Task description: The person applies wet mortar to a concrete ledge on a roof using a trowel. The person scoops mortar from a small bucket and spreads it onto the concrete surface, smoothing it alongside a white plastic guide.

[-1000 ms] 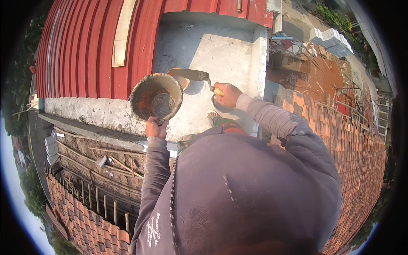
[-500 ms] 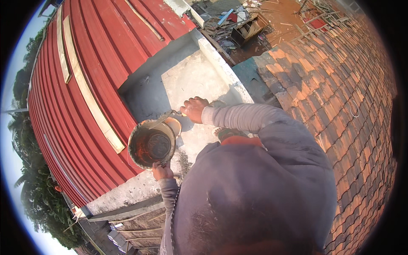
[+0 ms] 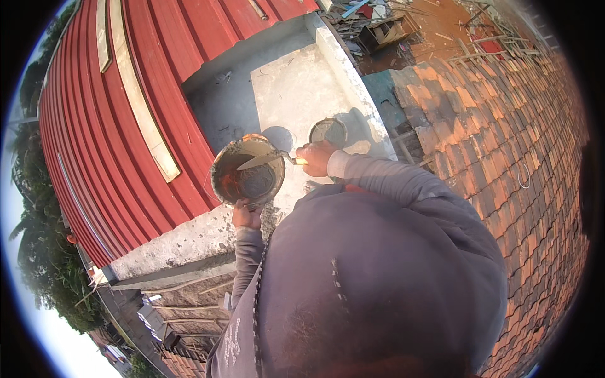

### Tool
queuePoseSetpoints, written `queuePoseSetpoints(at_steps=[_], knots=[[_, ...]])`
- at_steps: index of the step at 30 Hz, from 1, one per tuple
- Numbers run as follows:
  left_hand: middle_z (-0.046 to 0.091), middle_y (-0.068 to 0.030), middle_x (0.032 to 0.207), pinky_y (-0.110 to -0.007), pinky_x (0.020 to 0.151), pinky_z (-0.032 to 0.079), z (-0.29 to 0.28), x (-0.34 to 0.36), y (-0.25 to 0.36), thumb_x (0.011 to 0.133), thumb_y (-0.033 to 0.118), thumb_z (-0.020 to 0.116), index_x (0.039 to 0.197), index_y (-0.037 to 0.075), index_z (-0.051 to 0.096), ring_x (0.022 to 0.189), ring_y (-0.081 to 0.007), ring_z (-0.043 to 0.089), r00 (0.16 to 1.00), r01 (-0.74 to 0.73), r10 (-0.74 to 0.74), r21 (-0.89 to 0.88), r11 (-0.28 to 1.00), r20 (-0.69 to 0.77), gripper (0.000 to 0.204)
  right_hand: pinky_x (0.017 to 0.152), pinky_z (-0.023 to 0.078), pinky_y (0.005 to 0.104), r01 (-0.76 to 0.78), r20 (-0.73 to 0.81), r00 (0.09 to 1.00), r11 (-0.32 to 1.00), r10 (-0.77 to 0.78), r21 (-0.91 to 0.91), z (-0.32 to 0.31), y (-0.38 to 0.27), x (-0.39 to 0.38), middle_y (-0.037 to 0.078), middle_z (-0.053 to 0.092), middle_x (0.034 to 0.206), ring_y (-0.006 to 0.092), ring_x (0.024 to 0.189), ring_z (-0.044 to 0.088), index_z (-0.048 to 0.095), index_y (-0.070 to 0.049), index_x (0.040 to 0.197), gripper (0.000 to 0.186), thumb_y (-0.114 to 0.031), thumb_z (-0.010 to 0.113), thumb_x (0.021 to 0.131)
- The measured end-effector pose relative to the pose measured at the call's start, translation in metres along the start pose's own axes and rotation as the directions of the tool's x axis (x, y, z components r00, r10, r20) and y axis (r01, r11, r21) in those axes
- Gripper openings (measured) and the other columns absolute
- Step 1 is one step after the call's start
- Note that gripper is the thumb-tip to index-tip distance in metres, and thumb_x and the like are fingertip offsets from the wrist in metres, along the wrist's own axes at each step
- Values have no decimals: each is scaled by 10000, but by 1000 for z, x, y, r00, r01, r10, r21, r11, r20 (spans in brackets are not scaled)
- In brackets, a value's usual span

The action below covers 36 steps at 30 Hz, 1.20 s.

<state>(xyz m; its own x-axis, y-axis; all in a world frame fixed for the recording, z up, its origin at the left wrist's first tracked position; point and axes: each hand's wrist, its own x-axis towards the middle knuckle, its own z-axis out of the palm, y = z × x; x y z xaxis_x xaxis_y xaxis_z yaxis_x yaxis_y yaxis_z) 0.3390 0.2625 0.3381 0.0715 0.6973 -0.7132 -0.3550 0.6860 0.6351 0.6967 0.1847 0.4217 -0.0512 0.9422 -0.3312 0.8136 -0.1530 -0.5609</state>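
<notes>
My left hand [image 3: 246,216] is closed on the bottom rim of a mortar-caked bucket [image 3: 224,183], which is tilted toward me with grey residue inside. My right hand [image 3: 315,157] grips the yellow handle of a trowel [image 3: 254,161], whose pointed blade lies across the bucket's opening. Behind the bucket an orange rim [image 3: 253,138] shows, mostly hidden. Beyond my right hand, a second round container [image 3: 328,130] holding grey material stands on the concrete slab [image 3: 290,88].
A low concrete wall [image 3: 353,88] borders the slab on the right, beside clay roof tiles [image 3: 479,157]. Red corrugated roofing [image 3: 88,126] with wooden boards [image 3: 142,107] lies to the left. Debris [image 3: 384,31] is scattered below at the top right, and trees [image 3: 44,264] stand beyond the left edge.
The view has turned since a second ago. My right hand has moved right from half a second ago, and the trowel's blade has come down over the bucket's opening.
</notes>
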Motion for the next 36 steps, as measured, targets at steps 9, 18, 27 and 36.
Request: queuePoseSetpoints(at_steps=[9,18,27,36], knots=[[590,-240,1191,-677,968,577,-1,7,-33,1015,205,576,1118,-36,538,1143,-436,635,989,99,-97,16,995,-110,265,852,598,460,-521,159,793,521,588,676,41,112,-73,137,735,984,336,965,738,689,-67,1169,381,-322,768,898],[571,-173,1316,-562,910,626,176,10,-50,1011,232,639,1276,30,517,1177,-371,631,982,154,-174,225,962,73,356,979,569,603,-360,477,771,-328,422,873,-10,122,3,120,566,1246,309,1151,608,562,-78,1255,444,-257,790,918],[278,-252,1666,-581,955,600,223,72,-173,938,162,720,1693,209,-47,1384,-483,504,974,148,-140,31,989,-179,1077,548,549,469,-515,523,579,-217,626,829,52,289,129,120,612,769,284,568,617,569,-61,1045,218,-67,709,878],[451,-224,1560,-484,940,597,35,2,-394,854,51,771,1690,224,-91,1343,-341,566,811,362,-271,80,929,-519,1213,685,567,402,-470,349,460,-109,816,876,143,450,384,132,595,1068,274,833,619,495,-57,1291,334,-141,608,988]])
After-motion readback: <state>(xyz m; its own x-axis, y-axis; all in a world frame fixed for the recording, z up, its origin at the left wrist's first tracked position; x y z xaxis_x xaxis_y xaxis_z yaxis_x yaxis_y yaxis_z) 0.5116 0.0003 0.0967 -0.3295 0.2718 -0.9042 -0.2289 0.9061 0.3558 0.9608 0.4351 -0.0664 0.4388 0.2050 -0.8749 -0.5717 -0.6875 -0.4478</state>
